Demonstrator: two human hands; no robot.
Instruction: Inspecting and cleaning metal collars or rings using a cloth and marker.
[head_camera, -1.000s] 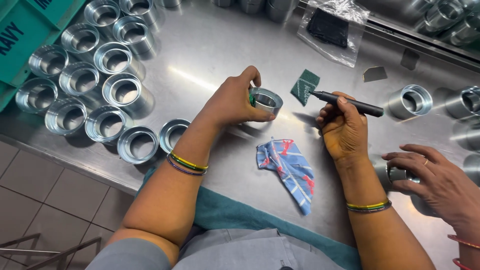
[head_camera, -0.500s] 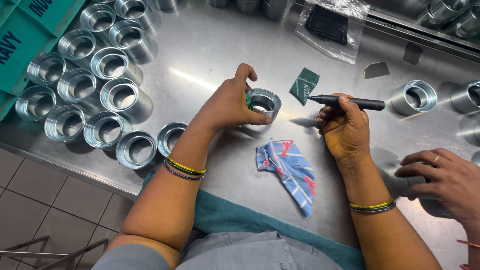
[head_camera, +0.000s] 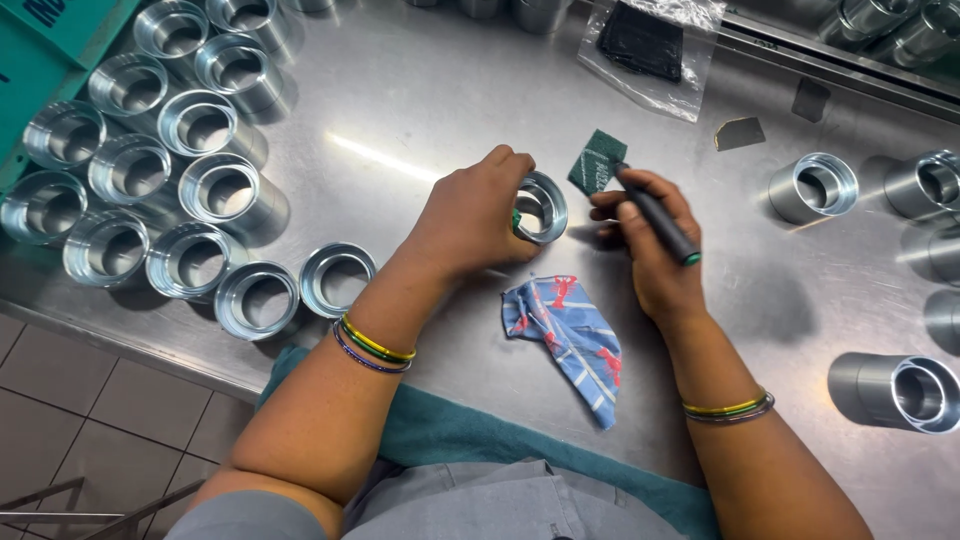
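A steel bench (head_camera: 420, 90) stands over a tiled floor (head_camera: 90, 400), with eleven metal rings (head_camera: 218, 192) clustered at its left. The left hand (head_camera: 470, 220) grips one ring (head_camera: 541, 207) at mid-bench; the right hand (head_camera: 655, 250) is closed on a black marker (head_camera: 660, 222) beside a green pad (head_camera: 597, 162). One blue cloth (head_camera: 565, 335) lies just below.

Left hand (head_camera: 470, 215) around ring (head_camera: 541, 207) at table (head_camera: 420, 110) centre; right hand (head_camera: 655, 250) just right, with pen (head_camera: 658, 226), touching pad (head_camera: 597, 161) behind ring. Cloth (head_camera: 570, 340) in front, between forearms. Cylinders (head_camera: 165, 180) clustered far left; more cylinders (head_camera: 812, 187) right. Bag (head_camera: 650, 50) behind.
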